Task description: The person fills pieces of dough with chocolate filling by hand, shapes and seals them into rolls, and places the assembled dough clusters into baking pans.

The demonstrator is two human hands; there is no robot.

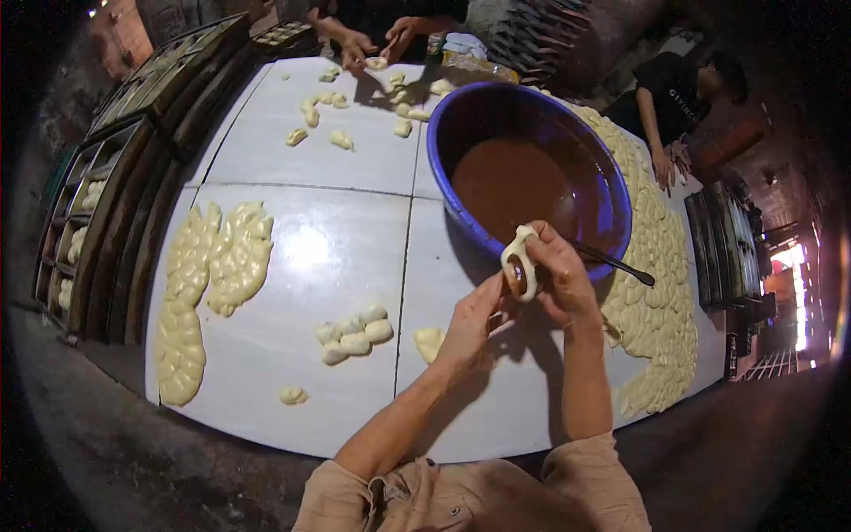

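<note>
The white tabletop point(355, 230) is gleaming smooth and glossy, throwing back a bright glare, while the blue bowl point(514, 115) is showing a plastic sheen around smooth, glossy brown paste point(510, 182). The pale dough sheet point(182, 332) at left is glistening over a lumpy surface, and the hand-held dough piece point(530, 282) is looking smooth and soft. The stacked trays point(97, 239) are appearing as dull, worn wood, the beige sleeves point(594, 479) as matt cloth.

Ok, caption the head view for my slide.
Left hand and right hand hold pale dough around brown filling, beside a blue basin of brown paste.
</note>
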